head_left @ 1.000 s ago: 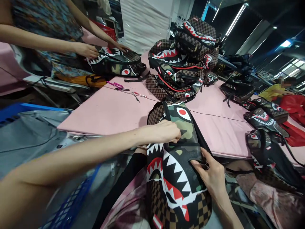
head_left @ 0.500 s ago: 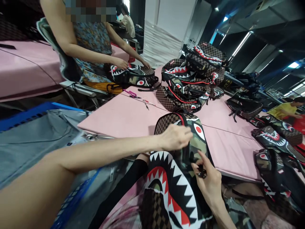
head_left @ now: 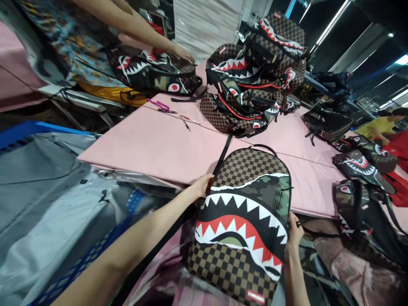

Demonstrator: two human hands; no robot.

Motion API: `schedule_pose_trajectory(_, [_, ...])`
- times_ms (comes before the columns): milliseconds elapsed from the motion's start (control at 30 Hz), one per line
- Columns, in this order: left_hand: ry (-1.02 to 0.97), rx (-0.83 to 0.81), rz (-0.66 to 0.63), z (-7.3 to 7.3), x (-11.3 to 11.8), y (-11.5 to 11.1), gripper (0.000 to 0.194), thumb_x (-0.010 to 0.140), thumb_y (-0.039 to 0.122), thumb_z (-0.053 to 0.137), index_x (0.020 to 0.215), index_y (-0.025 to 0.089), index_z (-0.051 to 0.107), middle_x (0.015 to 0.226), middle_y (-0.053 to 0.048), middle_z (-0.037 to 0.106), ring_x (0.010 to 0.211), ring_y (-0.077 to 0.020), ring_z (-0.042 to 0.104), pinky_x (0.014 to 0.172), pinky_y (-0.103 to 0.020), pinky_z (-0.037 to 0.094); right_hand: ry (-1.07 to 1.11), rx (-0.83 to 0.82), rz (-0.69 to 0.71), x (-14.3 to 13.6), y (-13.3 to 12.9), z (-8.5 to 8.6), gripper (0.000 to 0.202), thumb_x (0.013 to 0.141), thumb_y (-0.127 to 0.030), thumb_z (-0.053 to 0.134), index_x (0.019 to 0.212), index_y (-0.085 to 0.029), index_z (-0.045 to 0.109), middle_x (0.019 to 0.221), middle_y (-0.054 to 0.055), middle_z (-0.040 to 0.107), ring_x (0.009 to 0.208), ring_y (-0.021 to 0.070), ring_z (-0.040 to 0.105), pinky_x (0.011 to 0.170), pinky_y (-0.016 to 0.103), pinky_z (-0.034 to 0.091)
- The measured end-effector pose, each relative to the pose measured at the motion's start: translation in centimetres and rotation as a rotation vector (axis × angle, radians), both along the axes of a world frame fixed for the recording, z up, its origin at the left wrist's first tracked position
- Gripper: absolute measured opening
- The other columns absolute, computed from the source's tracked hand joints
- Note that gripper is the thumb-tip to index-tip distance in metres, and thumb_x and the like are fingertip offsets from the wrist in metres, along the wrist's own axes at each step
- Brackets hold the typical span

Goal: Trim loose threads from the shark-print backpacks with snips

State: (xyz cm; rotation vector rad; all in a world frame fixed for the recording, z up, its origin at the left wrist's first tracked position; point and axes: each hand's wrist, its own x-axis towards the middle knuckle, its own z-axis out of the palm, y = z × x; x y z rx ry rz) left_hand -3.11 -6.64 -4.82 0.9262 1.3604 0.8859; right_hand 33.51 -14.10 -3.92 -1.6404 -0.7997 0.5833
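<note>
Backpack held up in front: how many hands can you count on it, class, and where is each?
2. The left hand grips the backpack's left edge; the right hand is at its right edge.

Reaches in from the lower left with the bare left arm (head_left: pixel 137 233), slightly bent at the elbow. Holds the left hand (head_left: pixel 204 185) farther forward than the right hand (head_left: pixel 296 229), fingertips partly hidden. Angles the bare right forearm (head_left: pixel 296 272) steeply upward, fingers bent. Holds both hands well apart, roughly facing each other.
</note>
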Motion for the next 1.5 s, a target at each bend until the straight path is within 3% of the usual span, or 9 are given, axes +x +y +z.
schedule_pose_trajectory(167, [-0.125,0.078,-0.16,-0.5,0.0,-3.6,0.027,0.071,0.035,0.061,0.092,0.02,0.062,0.085,-0.001,0.065,0.079,-0.0146,0.058,0.069,-0.022,0.045,-0.039,-0.058,-0.06,2.9,1.9,-5.0,0.042,0.045,-0.058,0.065,0.053,-0.018,0.053,0.047,-0.003,0.051,0.049,0.0135,0.048,0.046,0.026,0.039])
schedule_pose_trajectory(433, [-0.002,0.064,-0.457,-0.5,-2.9,0.7,0.008,0.053,0.017,0.068,0.053,0.016,0.06,0.049,0.003,0.051,0.048,-0.0106,0.046,0.049,-0.022,0.035,-0.009,-0.075,-0.009,4.0,2.1,-7.2,0.035,0.049,-0.049,0.063,0.062,-0.017,0.059,0.055,-0.002,0.057,0.053,0.0136,0.05,0.053,0.028,0.042])
schedule_pose_trajectory(567, [0.119,0.113,-0.383,-0.3,-2.4,1.5,0.007,0.059,0.021,0.065,0.057,0.018,0.058,0.05,0.004,0.051,0.05,-0.0108,0.046,0.05,-0.021,0.034,-0.01,-0.064,0.0,3.5,2.2,-7.5,0.034,0.051,-0.048,0.061,0.064,-0.016,0.059,0.056,-0.002,0.057,0.056,0.0138,0.051,0.056,0.028,0.042])
schedule_pose_trajectory(800, [0.323,0.149,0.035,-1.6,1.8,2.1,0.017,0.082,0.036,0.042,0.079,0.021,0.049,0.068,0.0,0.055,0.068,-0.0155,0.052,0.061,-0.023,0.037,-0.001,-0.08,-0.007,3.2,2.3,-7.9,0.033,0.052,-0.048,0.061,0.061,-0.017,0.056,0.055,-0.003,0.054,0.055,0.0125,0.049,0.057,0.028,0.042])
schedule_pose_trajectory(1033, [0.242,0.178,-0.183,-0.6,-0.2,-1.9,0.037,0.075,0.046,0.047,0.051,0.019,0.045,0.056,0.0,0.049,0.06,-0.0148,0.047,0.055,-0.023,0.036,0.057,-0.071,-0.016,1.8,2.1,-6.8,0.037,0.047,-0.05,0.064,0.06,-0.017,0.053,0.052,-0.005,0.051,0.05,0.0099,0.045,0.051,0.025,0.039])
schedule_pose_trajectory(1200, [0.284,0.305,-0.237,7.9,-2.8,-6.5,0.042,0.073,0.045,0.053,0.044,0.018,0.038,0.049,0.003,0.036,0.048,-0.0098,0.034,0.045,-0.023,0.025,0.106,-0.026,0.036,-0.2,2.4,-3.8,0.039,0.055,-0.047,0.067,0.072,-0.013,0.059,0.056,-0.004,0.054,0.041,0.0042,0.031,0.04,0.021,0.028])
schedule_pose_trajectory(1333, [0.583,0.534,-0.073,16.8,-3.6,-9.3,0.052,0.073,0.053,0.054,0.038,0.018,0.035,0.044,0.002,0.032,0.045,-0.0095,0.032,0.045,-0.025,0.023,0.128,0.072,0.136,-2.5,1.5,3.3,0.036,0.064,-0.042,0.068,0.086,-0.013,0.061,0.061,-0.004,0.054,0.04,0.0029,0.028,0.039,0.019,0.023])
schedule_pose_trajectory(1400, [0.751,0.629,0.007,18.9,-2.6,-9.7,0.054,0.075,0.053,0.053,0.038,0.017,0.038,0.044,0.002,0.035,0.045,-0.0094,0.034,0.048,-0.026,0.024,0.066,0.158,0.292,-5.0,0.2,7.9,0.029,0.072,-0.038,0.065,0.091,-0.015,0.062,0.065,-0.003,0.057,0.041,0.0031,0.032,0.04,0.019,0.025])
schedule_pose_trajectory(1500, [0.987,0.626,-0.037,18.6,0.6,-9.2,0.047,0.08,0.048,0.053,0.045,0.016,0.049,0.048,-0.001,0.048,0.05,-0.0125,0.044,0.052,-0.027,0.029,-0.203,0.209,0.624,-10.3,-1.9,13.4,0.019,0.082,-0.033,0.056,0.091,-0.019,0.065,0.079,0.003,0.065,0.06,0.0105,0.055,0.056,0.023,0.044])
